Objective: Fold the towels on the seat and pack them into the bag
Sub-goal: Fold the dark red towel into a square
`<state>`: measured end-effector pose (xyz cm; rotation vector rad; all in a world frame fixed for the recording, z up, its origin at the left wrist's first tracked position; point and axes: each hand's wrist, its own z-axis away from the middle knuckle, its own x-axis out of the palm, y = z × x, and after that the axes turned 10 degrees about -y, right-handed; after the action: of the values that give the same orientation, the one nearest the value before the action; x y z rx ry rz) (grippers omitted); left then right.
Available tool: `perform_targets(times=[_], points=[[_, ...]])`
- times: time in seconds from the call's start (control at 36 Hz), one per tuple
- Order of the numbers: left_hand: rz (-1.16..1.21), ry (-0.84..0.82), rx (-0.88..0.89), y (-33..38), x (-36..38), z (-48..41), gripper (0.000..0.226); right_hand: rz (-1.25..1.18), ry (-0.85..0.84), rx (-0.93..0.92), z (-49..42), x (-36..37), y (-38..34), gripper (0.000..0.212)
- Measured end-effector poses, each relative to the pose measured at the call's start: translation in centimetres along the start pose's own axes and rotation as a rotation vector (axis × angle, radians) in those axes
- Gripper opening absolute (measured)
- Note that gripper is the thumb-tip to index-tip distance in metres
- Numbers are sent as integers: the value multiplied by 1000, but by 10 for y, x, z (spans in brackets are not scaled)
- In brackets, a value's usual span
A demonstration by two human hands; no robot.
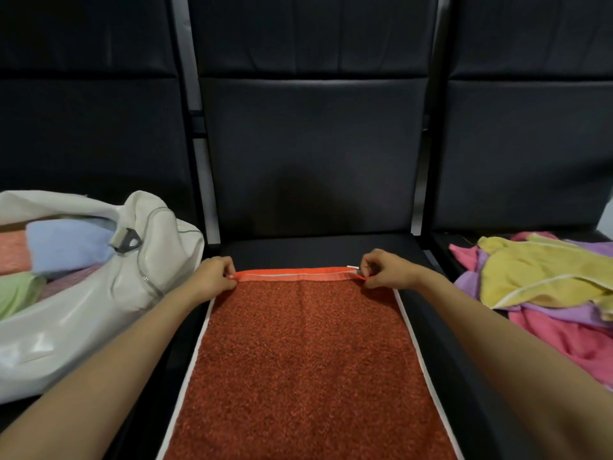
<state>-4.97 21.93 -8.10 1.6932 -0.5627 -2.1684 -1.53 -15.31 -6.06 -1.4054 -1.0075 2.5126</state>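
My left hand (212,277) and right hand (384,272) each pinch a far corner of one orange towel (305,360); four folded towels (66,244) sit in one white bag (99,320).

Orange-red towel (305,360), dark-flecked pile; white piping (416,343) on side edges, plain bright orange band (298,275) at far edge. Beneath towel: black seat (315,249). Left of towel: glossy white bag (83,320), grey zip (146,277); inside, blue, peach, green folded towels (66,244). Right of towel: yellow, lilac, pink towel heap (537,280).

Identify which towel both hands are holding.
The orange towel, spread flat on the middle seat: the left hand and right hand pinch its far corners. The rest sit folded in the bag or in a heap at right.
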Motion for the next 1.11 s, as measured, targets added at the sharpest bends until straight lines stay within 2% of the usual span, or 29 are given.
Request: perform_targets(times=[0.19, 0.42, 0.5, 0.58, 0.67, 0.78, 0.86, 0.97, 1.03, 1.11], points=[[-48, -23, 20, 12, -2, 0, 25, -64, -146, -17, -1, 1, -9, 25], [-37, 4, 2, 9, 2, 2, 22, -156, -171, -29, 6, -8, -9, 26], [-48, 7, -8, 10, 2, 3, 24, -53, -186, 13, 8, -11, -14, 25], [-41, -12, -8, 9, 1, 5, 20, 128, -76, 22, 9, -9, -13, 23], [-48, -38, -18, 6, 2, 9, 28, 386, 89, -120, 15, 1, -10, 19], [-48, -30, -22, 0, -1, 12, 26, 529, 36, -200, 26, 22, -3, 7], [-48, -18, -37, -3, -1, 13, 23, 435, 5, -161, 32, 29, -2, 14], [-75, 6, -53, -2, 0, 14, 19, 56, 152, 37, 30, 26, -6, 30], [-93, 10, -63, -1, 1, 14, 19, 79, 192, 153, 24, 24, -4, 38], [-103, 12, -65, 0, 0, 14, 20, 191, 122, 255, 14, 26, -2, 41]])
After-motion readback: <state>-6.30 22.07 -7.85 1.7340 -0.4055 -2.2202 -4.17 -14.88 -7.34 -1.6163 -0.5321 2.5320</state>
